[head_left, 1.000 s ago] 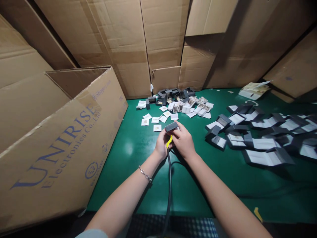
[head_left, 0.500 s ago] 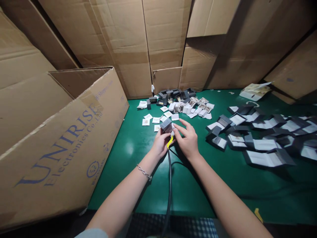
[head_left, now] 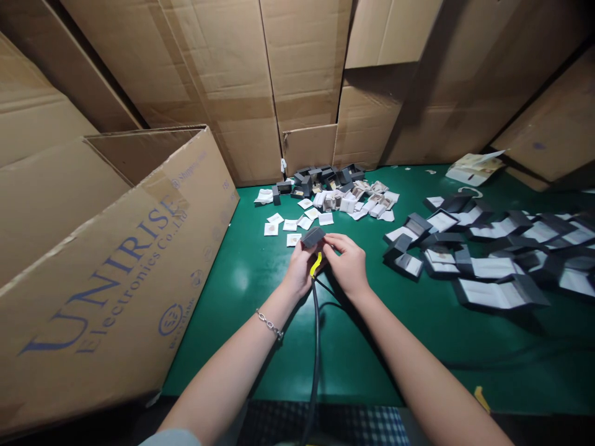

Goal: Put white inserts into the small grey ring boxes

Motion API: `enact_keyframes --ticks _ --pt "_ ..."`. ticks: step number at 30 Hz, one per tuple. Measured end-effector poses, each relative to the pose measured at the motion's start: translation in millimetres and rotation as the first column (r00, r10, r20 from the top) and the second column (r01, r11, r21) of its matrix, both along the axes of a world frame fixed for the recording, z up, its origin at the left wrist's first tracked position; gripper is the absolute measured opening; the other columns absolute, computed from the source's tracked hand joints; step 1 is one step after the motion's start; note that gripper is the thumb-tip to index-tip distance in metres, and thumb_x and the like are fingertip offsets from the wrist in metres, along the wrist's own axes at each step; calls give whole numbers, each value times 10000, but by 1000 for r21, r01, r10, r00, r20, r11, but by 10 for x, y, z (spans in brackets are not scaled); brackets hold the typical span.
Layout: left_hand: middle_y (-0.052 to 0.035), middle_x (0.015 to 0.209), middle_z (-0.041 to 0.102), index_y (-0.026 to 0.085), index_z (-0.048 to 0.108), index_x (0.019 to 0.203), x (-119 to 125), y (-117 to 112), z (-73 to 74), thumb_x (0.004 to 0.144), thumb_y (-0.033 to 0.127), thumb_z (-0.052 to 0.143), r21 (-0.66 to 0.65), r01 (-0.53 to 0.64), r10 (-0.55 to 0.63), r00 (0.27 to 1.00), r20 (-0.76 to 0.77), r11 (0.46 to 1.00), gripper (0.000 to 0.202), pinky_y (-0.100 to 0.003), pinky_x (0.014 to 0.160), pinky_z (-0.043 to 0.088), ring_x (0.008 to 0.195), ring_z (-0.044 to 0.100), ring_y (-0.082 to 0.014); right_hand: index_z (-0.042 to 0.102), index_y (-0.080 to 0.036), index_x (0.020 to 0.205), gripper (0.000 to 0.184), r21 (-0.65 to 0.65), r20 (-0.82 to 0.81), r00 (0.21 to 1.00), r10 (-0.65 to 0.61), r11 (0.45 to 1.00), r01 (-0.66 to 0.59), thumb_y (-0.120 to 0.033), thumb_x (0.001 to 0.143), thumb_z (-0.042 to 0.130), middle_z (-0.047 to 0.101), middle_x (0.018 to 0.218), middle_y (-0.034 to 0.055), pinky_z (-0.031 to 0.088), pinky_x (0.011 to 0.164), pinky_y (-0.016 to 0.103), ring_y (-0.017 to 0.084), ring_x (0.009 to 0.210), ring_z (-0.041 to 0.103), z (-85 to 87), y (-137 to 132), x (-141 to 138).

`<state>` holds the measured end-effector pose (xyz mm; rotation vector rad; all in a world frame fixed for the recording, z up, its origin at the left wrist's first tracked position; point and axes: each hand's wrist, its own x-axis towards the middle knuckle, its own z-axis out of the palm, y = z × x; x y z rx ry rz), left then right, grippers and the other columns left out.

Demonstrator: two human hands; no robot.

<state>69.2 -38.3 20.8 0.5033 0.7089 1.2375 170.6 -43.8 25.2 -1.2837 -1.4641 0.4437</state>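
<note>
A small dark grey box (head_left: 313,236) sits between my two hands, its dark upper face towards me. My left hand (head_left: 298,270) is closed around its left and lower side. On the right, my right hand (head_left: 348,263) pinches the box's edge with thumb and fingertips; the contents are hidden. A bright yellow strip (head_left: 316,264) shows between my palms. Right below the strip, a black cable (head_left: 317,353) runs down over the table's front edge. Small white square packets (head_left: 294,240) lie just beyond my left hand.
A large open carton (head_left: 139,266) stands at the left. Small dark boxes (head_left: 304,184) and white inserts (head_left: 348,203) are heaped at the back. Several opened dark boxes (head_left: 502,291) with white linings spread across the right of the green table (head_left: 232,347). Cardboard walls (head_left: 232,80) close off the back.
The white piece seen at the box's right side between my fingers is now out of sight. The box has tilted, and my right fingers have curled in against its edge. The view has shifted slightly.
</note>
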Motion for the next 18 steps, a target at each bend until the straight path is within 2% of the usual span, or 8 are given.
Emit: enact_keyframes --ticks 4,7,13,18 --pt "-21 852 640 186 546 963 26 -3 -29 619 315 751 33 -67 68 997 -24 997 421 -275 746 477 779 607 -139 724 -195 819 196 -93 -154 988 -1 996 -14 -262 739 558 680 924 71 528 752 330 187 839 631 -17 7 -24" --pt "-13 832 637 179 541 938 40 1 -45 577 362 775 33 -95 96 994 -53 995 468 -271 742 471 760 601 -131 727 -180 782 190 -140 -221 975 13 989 -45 -277 728 573 678 909 82 536 714 316 187 821 635 -25 15 -29" --pt "0 777 629 156 548 858 38 1 -34 543 365 793 43 -126 127 992 -24 991 450 -263 744 465 730 594 -117 728 -189 802 184 -129 -245 968 57 987 -91 -280 736 583 674 924 74 504 810 344 189 866 628 -51 11 -72" --pt "-1 747 632 147 570 824 27 1 -6 531 355 800 33 -117 116 993 15 993 427 -263 732 470 717 597 -122 728 -190 791 177 -145 -275 960 54 985 -97 -283 727 592 683 914 71 489 825 344 187 872 626 -42 17 -94"
